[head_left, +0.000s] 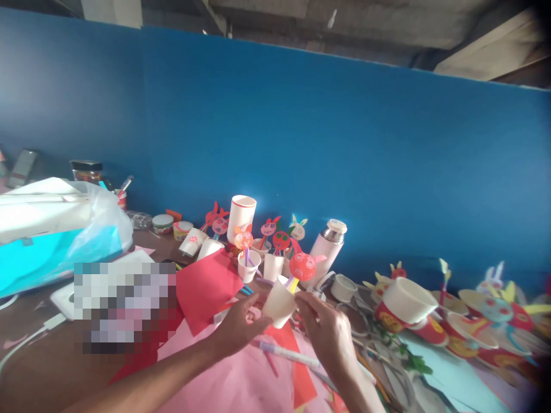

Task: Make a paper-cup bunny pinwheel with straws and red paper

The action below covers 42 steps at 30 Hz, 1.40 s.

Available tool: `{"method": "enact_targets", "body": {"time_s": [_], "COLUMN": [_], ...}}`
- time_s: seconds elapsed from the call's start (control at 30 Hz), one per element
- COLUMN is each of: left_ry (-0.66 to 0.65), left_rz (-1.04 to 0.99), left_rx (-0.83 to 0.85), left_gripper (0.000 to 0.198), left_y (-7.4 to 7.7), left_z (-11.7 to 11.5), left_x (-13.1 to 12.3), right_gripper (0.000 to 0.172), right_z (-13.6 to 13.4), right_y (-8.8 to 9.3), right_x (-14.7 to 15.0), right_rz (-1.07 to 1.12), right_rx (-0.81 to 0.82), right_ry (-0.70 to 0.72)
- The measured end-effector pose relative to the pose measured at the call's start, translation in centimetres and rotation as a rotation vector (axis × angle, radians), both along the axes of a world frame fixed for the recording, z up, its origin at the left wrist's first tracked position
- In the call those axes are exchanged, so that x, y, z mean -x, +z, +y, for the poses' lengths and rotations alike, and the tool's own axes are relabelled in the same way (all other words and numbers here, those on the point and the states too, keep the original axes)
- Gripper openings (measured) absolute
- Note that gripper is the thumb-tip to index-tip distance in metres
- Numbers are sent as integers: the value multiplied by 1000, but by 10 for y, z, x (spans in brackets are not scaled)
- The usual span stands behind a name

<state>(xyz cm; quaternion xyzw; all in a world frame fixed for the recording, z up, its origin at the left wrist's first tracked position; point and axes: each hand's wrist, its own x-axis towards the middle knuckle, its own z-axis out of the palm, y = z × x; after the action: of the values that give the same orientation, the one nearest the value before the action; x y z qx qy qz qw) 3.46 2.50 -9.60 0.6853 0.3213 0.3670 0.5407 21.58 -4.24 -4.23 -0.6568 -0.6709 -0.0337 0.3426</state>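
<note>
A white paper cup, tilted slightly, is held up over the pink paper. My left hand grips its left side, thumb across the front. On the other side, my right hand has its fingers closed at the cup's right edge near the rim; part of the fingertips is hidden. Out of the cup rises a red paper rabbit head with long ears and a drawn face, on a yellow and purple stem. Close behind stand a small cup with an orange paper head and another with a red paper head.
Red paper and pink paper cover the table, with a marker on top. Behind are a tall white cup and a thermos. Decorated paper bowls crowd the right. A plastic bag lies left, before a blue partition.
</note>
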Motion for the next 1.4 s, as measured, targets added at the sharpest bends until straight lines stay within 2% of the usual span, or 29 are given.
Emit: {"method": "enact_targets", "body": {"time_s": [0.17, 0.3, 0.43, 0.7, 1.17, 1.4], "left_ry": [193, 255, 244, 210, 180, 208], "left_rz": [-50, -62, -43, -55, -30, 2], "left_rx": [-12, 32, 58, 87, 42, 56], "left_gripper": [32, 33, 35, 35, 29, 29], "left_y": [0, 5, 4, -3, -11, -10], "left_z": [7, 8, 8, 9, 13, 13], "left_x": [4, 6, 7, 5, 7, 7], "right_gripper": [25, 24, 22, 22, 26, 27], "right_z": [-1, 1, 6, 13, 20, 30], "right_y": [9, 7, -4, -25, -33, -31], "right_x": [-19, -26, -26, -30, -32, -27], "right_rz": [-59, -155, -197, -273, -199, -54], "right_rx": [55, 104, 147, 119, 85, 90], "right_ry": [-95, -105, -109, -132, -137, -113]}}
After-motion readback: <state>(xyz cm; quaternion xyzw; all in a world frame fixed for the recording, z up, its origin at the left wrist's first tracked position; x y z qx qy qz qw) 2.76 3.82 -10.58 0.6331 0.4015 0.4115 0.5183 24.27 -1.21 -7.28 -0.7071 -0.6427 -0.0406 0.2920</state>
